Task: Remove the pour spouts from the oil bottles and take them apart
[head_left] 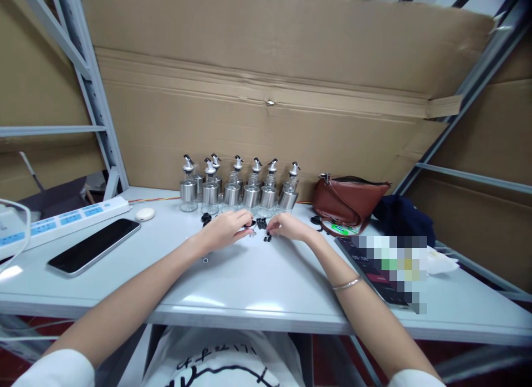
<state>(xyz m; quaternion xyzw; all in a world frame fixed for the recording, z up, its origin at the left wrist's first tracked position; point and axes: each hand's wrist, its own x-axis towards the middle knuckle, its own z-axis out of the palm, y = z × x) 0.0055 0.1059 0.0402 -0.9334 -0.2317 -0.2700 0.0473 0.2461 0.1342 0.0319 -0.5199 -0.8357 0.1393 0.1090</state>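
Head view, black pieces, beside right fingers

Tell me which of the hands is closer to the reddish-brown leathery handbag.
Right. The right hand is left of the handbag, a bit toward the person; the left hand is farther left from it.

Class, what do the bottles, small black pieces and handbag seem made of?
Bottles: transparent, glossy, probably glass; their sleeves: silvery metal, brightly streaked. Black pieces: perhaps plastic or rubber, too small to tell. Handbag: smooth, softly shiny, leather or imitation.
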